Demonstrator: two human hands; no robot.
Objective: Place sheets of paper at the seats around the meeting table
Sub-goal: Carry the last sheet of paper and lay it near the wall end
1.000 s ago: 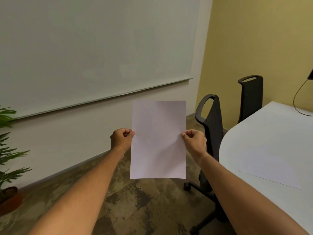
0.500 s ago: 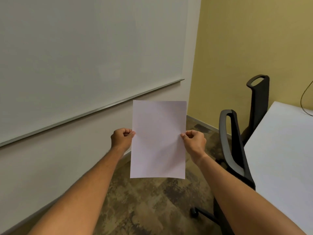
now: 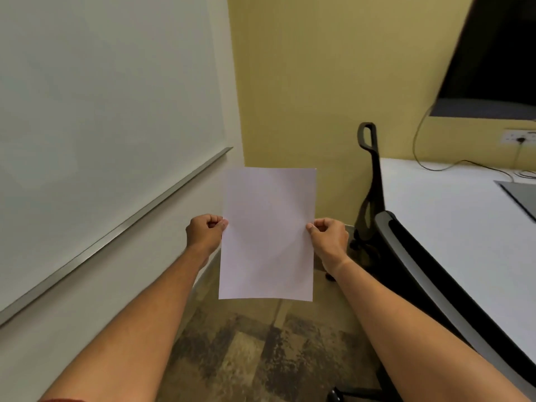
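A blank white sheet of paper (image 3: 267, 233) hangs upright in front of me, above the floor. My left hand (image 3: 206, 231) pinches its left edge and my right hand (image 3: 329, 236) pinches its right edge, both about halfway up. The white meeting table (image 3: 452, 227) lies to the right, apart from the sheet. Between me and the table stands a black office chair (image 3: 429, 274), seen from its back edge. A second black chair (image 3: 369, 181) stands further along, near the yellow wall.
A whiteboard (image 3: 101, 111) with a metal tray runs along the left wall. A dark screen (image 3: 499, 53) hangs at the upper right, with a cable (image 3: 420, 152) trailing onto the table. A grey flat object (image 3: 519, 195) lies at the table's right edge. Patterned carpet (image 3: 261, 349) covers the floor ahead.
My view has swung right and moved forward along the wall: the plant and the sheet on the table have left the view, the screen has come in. Both hands still hold the paper alike.
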